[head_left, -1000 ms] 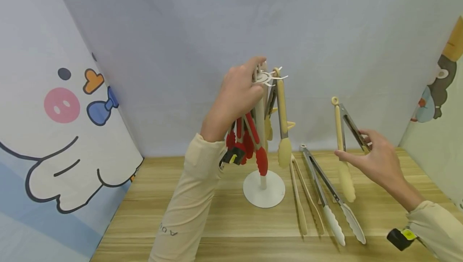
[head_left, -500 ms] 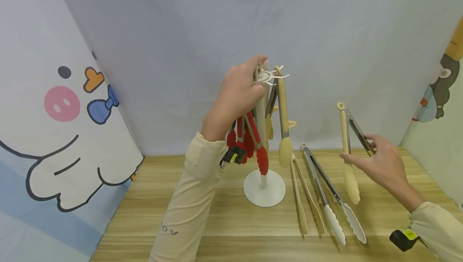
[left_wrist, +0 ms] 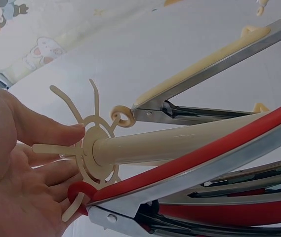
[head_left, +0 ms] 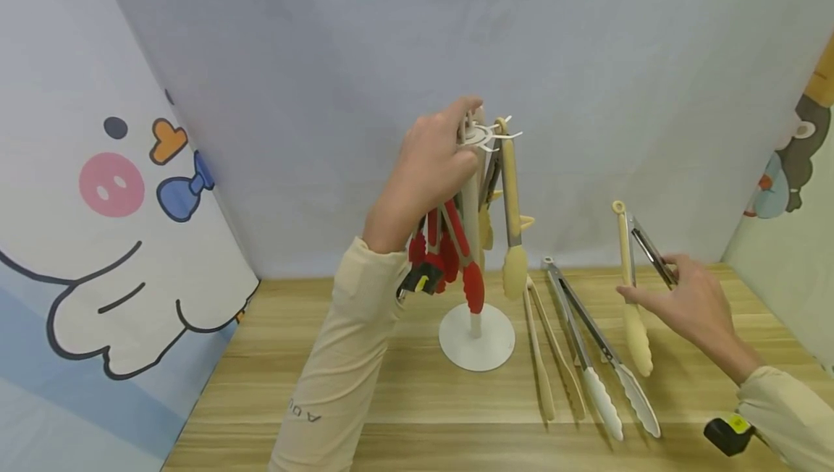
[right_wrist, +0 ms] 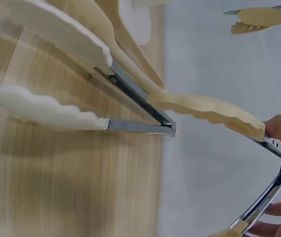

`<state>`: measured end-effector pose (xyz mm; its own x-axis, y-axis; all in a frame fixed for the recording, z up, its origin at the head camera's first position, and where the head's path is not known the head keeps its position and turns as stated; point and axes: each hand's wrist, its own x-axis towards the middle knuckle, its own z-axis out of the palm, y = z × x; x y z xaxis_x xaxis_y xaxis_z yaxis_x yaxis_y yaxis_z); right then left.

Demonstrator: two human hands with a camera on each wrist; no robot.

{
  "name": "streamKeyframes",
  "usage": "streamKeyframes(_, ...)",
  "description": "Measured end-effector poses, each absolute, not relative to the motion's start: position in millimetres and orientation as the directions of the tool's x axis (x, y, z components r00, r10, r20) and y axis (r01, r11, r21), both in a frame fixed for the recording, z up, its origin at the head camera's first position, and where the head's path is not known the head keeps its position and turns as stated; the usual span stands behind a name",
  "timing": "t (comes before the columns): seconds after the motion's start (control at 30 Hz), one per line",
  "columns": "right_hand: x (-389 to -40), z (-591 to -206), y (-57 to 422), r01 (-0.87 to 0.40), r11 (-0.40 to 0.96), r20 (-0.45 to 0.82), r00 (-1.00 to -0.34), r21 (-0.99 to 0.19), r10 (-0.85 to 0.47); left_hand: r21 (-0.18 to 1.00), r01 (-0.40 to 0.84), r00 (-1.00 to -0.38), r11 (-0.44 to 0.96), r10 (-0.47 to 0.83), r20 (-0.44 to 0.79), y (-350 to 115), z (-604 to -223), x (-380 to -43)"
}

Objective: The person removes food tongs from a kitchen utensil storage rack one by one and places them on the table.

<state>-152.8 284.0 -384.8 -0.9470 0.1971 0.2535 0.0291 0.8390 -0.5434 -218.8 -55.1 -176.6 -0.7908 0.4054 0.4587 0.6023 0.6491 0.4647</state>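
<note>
My left hand grips the top of a white rotating utensil stand, thumb and fingers about its hook ring. Red-tipped tongs hang from the hooks beneath that hand, partly hidden by it. Pale yellow tongs hang on the ring's right side, with more yellow ones behind. Off to the right, my right hand holds another pair of yellow tongs, spread apart with loop end up and tips down. Thumb and fingers are on opposite arms of this pair, as the right wrist view shows.
On the wooden table lie spread white-tipped metal tongs and slim beige tongs, between the stand and my right hand. A grey cloth backdrop rises behind, with cartoon-printed panels on both sides.
My right hand has moved slightly right and down with the yellow tongs, whose loop end sits lower now. The left hand keeps its hold on the stand's top.
</note>
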Motion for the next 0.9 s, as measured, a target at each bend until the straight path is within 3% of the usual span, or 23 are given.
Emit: streamKeyframes(0.9,-154.9,-409.4,295.5,0.076,0.876,0.178,-0.967,-0.477,0.181,0.471,0.599,-0.795,0.648,0.405,0.452,-56.2,-176.0,-219.2)
